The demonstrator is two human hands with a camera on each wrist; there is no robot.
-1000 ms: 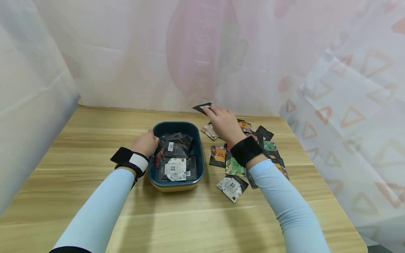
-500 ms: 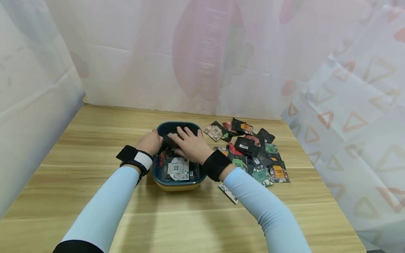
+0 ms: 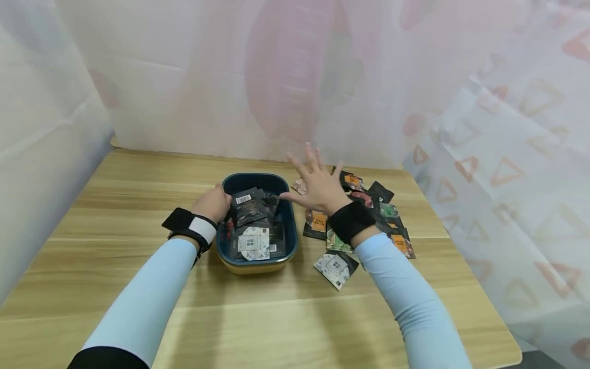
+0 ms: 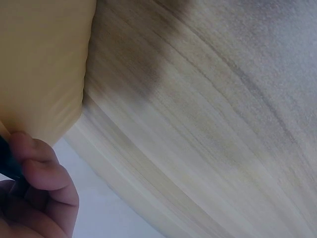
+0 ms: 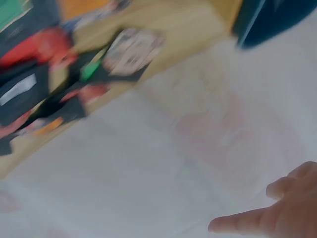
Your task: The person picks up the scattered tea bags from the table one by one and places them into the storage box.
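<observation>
Head view: my left hand point(image 3: 213, 203) curls over the left rim of the tray point(image 3: 289, 225), gripping it; left wrist view shows the fingers point(image 4: 34, 168) bent against its yellow underside. My right hand point(image 3: 318, 185) hangs above the table point(image 3: 138, 184) just right of the tray, fingers spread wide, holding nothing. Dark packets point(image 3: 251, 225) lie piled inside the tray, and loose packets point(image 3: 369, 205) lie scattered on the table under and right of that hand.
</observation>
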